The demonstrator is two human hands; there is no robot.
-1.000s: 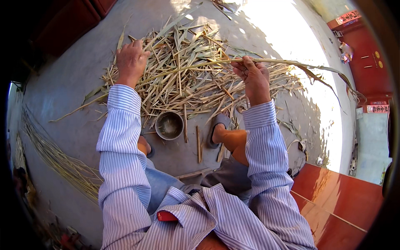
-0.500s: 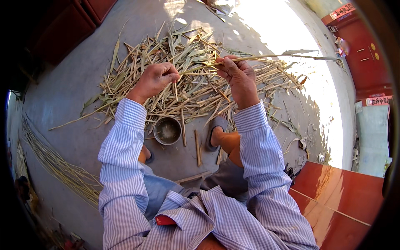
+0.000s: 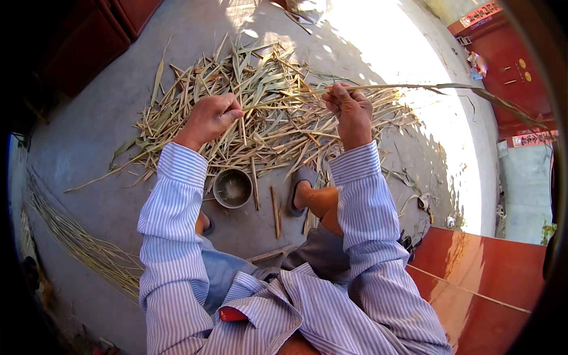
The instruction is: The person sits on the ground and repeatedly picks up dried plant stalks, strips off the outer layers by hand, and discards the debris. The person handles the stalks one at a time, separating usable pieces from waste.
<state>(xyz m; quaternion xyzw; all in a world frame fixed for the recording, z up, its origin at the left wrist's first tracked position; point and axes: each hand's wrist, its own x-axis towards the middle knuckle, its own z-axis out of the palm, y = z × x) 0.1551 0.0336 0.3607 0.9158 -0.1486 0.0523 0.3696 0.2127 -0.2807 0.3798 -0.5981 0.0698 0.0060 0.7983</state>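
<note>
Gripping one long reed stalk (image 3: 408, 87) with both hands above a heap of cut stalks and leaves (image 3: 266, 112).

Left hand (image 3: 210, 118) and right hand (image 3: 350, 106) closing fingers around the stalk, its leafy end trailing off beyond the right fingers; sitting below the left fingers, a small metal bowl (image 3: 232, 188) on the concrete floor (image 3: 106, 142).

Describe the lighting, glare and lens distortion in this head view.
Head view: hard sunlight burns the grey concrete floor to white at upper right, while the left half lies in shade; the pile of dry green-yellow stalks and leaves casts short shadows; the left hand and right hand are sharp, holding a long thin stalk between them; the fisheye bends the red tiled step and darkens the rim.
</note>
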